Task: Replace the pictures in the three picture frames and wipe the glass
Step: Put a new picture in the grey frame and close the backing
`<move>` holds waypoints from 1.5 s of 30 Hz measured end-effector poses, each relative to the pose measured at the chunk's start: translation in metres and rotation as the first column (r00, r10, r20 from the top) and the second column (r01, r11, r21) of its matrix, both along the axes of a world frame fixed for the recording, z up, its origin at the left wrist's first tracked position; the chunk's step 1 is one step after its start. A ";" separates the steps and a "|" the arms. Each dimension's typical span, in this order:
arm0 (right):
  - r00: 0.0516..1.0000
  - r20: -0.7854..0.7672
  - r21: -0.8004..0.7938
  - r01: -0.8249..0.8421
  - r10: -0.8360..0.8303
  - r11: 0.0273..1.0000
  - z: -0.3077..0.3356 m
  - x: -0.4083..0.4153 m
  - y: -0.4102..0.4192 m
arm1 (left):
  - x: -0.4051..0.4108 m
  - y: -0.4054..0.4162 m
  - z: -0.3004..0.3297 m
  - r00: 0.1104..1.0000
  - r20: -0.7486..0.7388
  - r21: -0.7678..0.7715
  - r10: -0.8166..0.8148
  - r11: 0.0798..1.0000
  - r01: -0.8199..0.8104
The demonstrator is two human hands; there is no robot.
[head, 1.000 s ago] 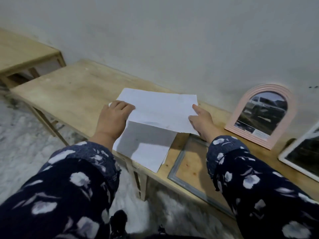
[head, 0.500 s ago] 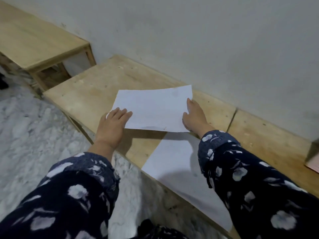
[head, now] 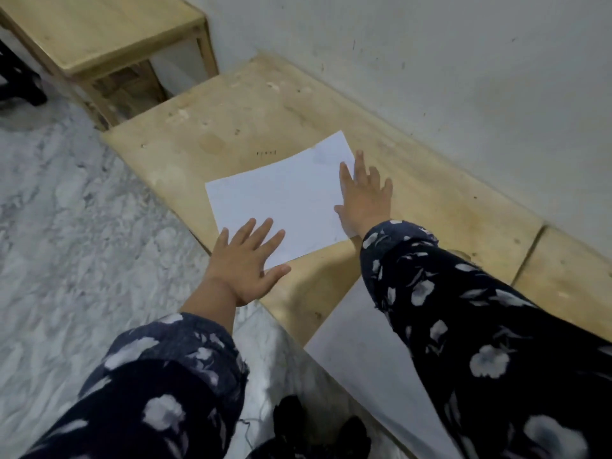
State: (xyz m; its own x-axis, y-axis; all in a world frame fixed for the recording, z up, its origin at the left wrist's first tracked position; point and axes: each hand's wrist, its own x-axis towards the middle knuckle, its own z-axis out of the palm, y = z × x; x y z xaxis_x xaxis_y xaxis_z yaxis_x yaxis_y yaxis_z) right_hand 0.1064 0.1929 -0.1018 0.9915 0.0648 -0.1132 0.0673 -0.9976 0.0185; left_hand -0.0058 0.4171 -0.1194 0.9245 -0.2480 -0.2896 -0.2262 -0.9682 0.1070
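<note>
A white sheet of paper (head: 278, 200) lies flat on the low wooden bench (head: 258, 114). My left hand (head: 246, 263) rests at its near corner with fingers spread, partly off the bench's front edge. My right hand (head: 364, 197) lies flat on the sheet's right edge, fingers spread. Neither hand holds anything. A second white sheet (head: 371, 366) hangs over the bench's front edge under my right sleeve. No picture frame is in view.
A taller wooden table (head: 99, 31) stands at the upper left, beside the bench's far end. The grey wall (head: 430, 61) runs along the back of the bench. A seam (head: 530, 253) splits the bench top at the right. Marble floor (head: 66, 226) lies at the left.
The view has swung left, so the picture frames have left the frame. Both hands carried the upper sheet left, laid it flat on the bench and opened out on it.
</note>
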 end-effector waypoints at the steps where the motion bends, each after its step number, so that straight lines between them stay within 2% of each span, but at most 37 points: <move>1: 1.000 0.026 -0.023 0.014 -0.014 1.000 -0.004 -0.002 0.003 | -0.001 -0.003 -0.001 1.000 0.009 -0.010 0.021 1.000 -0.021; 5: 0.991 0.067 0.077 0.107 -0.113 0.991 -0.016 -0.009 0.010 | 0.003 -0.009 0.004 0.994 0.025 -0.044 0.102 0.994 -0.101; 8: 0.998 0.004 0.114 0.064 -0.065 0.991 -0.017 -0.013 0.006 | 0.011 -0.014 0.013 0.991 0.055 -0.012 0.118 0.993 -0.118; 11: 0.991 -0.130 0.156 0.032 -0.011 0.987 -0.009 -0.021 -0.004 | 0.020 -0.025 0.022 0.991 0.079 0.051 0.109 0.992 -0.114; 14: 0.977 -0.215 0.293 0.060 0.005 0.954 -0.003 -0.040 -0.018 | 0.025 -0.041 0.029 0.993 0.066 0.154 0.094 0.983 -0.103; 16: 0.980 -0.192 0.394 0.123 -0.049 0.911 0.002 -0.060 -0.031 | 0.026 -0.054 0.033 0.996 0.069 0.216 0.061 0.974 -0.074; 18: 0.983 -0.140 0.436 0.168 -0.117 0.884 0.007 -0.081 -0.046 | 0.026 -0.065 0.036 0.997 0.069 0.214 0.027 0.976 -0.041; 21: 0.969 -0.105 0.412 0.247 -0.223 0.877 0.016 -0.117 -0.081 | 0.019 -0.096 0.040 0.997 0.059 0.138 -0.058 0.989 0.049; 24: 0.935 -0.132 0.331 0.355 -0.330 0.874 0.022 -0.159 -0.123 | 0.007 -0.132 0.041 0.997 0.029 0.088 -0.077 0.993 0.074; 28: 0.824 -0.280 0.102 0.536 -0.493 0.838 0.029 -0.219 -0.173 | -0.009 -0.164 0.032 0.995 -0.034 0.140 -0.098 0.985 0.102; 30: 0.766 -0.326 0.041 0.597 -0.554 0.801 0.028 -0.241 -0.188 | -0.015 -0.171 0.027 0.996 -0.035 0.146 -0.086 0.985 0.090; 34: 0.706 -0.341 0.079 0.679 -0.620 0.730 0.024 -0.267 -0.201 | -0.023 -0.179 0.024 0.999 -0.031 0.085 -0.018 0.996 0.021; 38: 0.706 -0.289 0.188 0.704 -0.647 0.685 0.019 -0.273 -0.198 | -0.025 -0.184 0.025 0.999 -0.039 0.008 0.018 1.000 -0.018; 41: 0.683 -0.291 0.135 0.722 -0.670 0.678 0.016 -0.276 -0.197 | -0.028 -0.188 0.025 0.995 -0.067 -0.051 0.070 0.996 -0.073; 43: 0.692 -0.229 0.071 0.713 -0.684 0.697 0.019 -0.279 -0.193 | -0.030 -0.188 0.024 0.993 -0.084 -0.082 0.084 0.992 -0.091; 45: 0.696 -0.163 0.091 0.717 -0.700 0.691 0.021 -0.280 -0.189 | -0.035 -0.189 0.023 0.996 -0.064 -0.122 0.070 0.990 -0.077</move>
